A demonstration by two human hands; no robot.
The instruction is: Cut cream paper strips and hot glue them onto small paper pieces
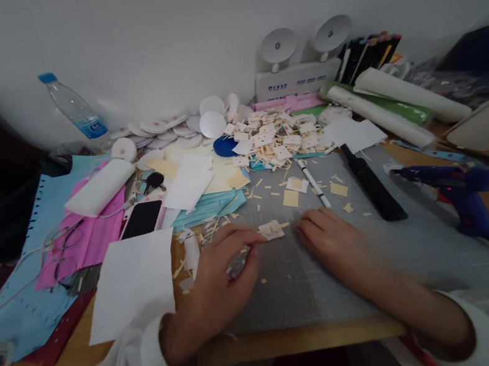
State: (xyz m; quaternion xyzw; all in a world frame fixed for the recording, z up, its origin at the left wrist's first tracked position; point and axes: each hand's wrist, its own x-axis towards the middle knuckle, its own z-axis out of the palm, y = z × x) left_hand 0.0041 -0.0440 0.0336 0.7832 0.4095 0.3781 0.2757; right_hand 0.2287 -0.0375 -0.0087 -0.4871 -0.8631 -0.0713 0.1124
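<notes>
1. A small cream paper piece (271, 229) is pinched at its left edge by the fingertips of the left hand (222, 272), near the middle of the grey cutting mat (290, 282).
2. The right hand (331, 243) is laid palm-down on the mat just right of the piece, fingers curled together and pointed toward it; whether it touches the piece cannot be told, and nothing is seen held in it.
3. A large pile of small cream squares (274, 133) is heaped at the far edge of the mat, so a good share of the pieces is judged to be finished.
4. A few loose cream squares (297, 189) and thin offcuts are scattered on the mat between the pile and the hands, apparently not yet dealt with.
5. A white pen (313, 183) and a black ruler (372, 182) lie on the mat beyond the right hand.
6. A blue glue gun (459, 195) rests at the right, well apart from both hands.
7. A blank white sheet (132, 281) lies to the left of the left hand, and a black phone (142, 219) just beyond it.
</notes>
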